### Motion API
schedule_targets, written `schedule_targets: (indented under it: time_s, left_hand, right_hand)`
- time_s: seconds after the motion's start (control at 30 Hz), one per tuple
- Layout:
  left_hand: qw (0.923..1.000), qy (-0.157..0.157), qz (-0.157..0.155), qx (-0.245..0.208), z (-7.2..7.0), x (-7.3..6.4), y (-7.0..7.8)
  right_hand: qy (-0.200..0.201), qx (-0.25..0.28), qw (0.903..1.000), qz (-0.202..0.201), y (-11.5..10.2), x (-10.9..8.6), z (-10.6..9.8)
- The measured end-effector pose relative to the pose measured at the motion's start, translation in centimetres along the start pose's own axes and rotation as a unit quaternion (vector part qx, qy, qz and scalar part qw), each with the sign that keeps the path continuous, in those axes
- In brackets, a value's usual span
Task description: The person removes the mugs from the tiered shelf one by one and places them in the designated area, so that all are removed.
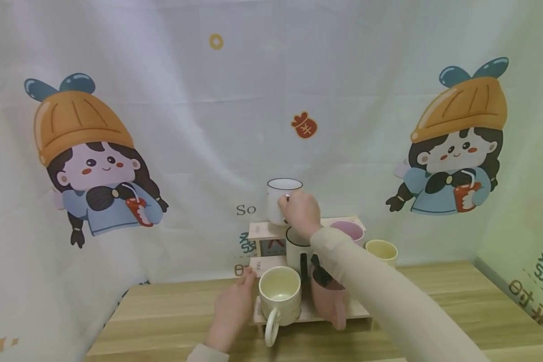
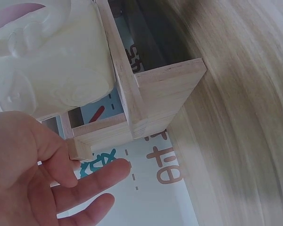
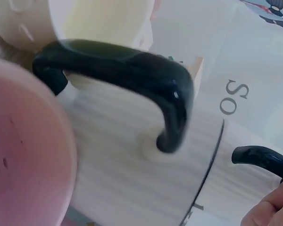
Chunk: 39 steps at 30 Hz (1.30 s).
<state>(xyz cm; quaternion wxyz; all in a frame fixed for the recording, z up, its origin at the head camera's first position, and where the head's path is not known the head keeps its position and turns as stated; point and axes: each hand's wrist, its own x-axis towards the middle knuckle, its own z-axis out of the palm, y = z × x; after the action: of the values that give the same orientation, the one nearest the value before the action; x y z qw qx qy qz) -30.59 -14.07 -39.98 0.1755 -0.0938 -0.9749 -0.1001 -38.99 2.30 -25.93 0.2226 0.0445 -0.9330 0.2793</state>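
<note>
A white mug with a black rim [image 1: 276, 203] is at the top tier of a small wooden stepped rack [image 1: 266, 230]. My right hand [image 1: 302, 212] grips its black handle [image 3: 262, 157]; whether its base touches the tier is unclear. My left hand [image 1: 235, 306] is at the rack's left side, its thumb and a finger by a tier's end [image 2: 80, 148], other fingers extended. Beside it, a cream mug [image 1: 280, 291] stands on the lowest tier, handle forward. A second white, black-rimmed mug [image 3: 132, 141] stands behind, on the middle tier, partly hidden by my right arm.
A pink mug [image 1: 330, 301] stands on the lowest tier, right of the cream one. Farther right are a mauve-rimmed mug [image 1: 349, 230] and a yellow mug [image 1: 382, 250]. The rack stands on a wood-grain table [image 1: 172, 311], with a printed curtain [image 1: 199, 151] close behind.
</note>
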Motion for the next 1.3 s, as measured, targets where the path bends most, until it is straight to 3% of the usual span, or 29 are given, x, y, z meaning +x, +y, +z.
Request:
schedule_targets:
  time_s: [0.2,0.7,1.0,1.3]
  left_hand:
    - [1.0000,-0.006,-0.004,-0.003,0.0,0.0,-0.2]
    - [0.9996,-0.024,-0.005,-0.017,-0.4,0.2,0.2]
    - [0.9991,-0.041,-0.008,-0.004,-0.3,0.4,0.2]
    - [0.9988,-0.048,-0.008,0.003,-0.4,0.4,0.3]
  right_hand:
    - [0.004,0.005,0.9999,-0.012,0.5,0.0,-0.7]
    - [0.070,-0.037,0.9950,-0.061,3.0,-0.1,-3.7]
    - [0.063,-0.040,0.9968,-0.027,4.7,-0.3,-4.9]
    - [0.085,-0.045,0.9948,-0.033,6.7,-0.5,-6.4]
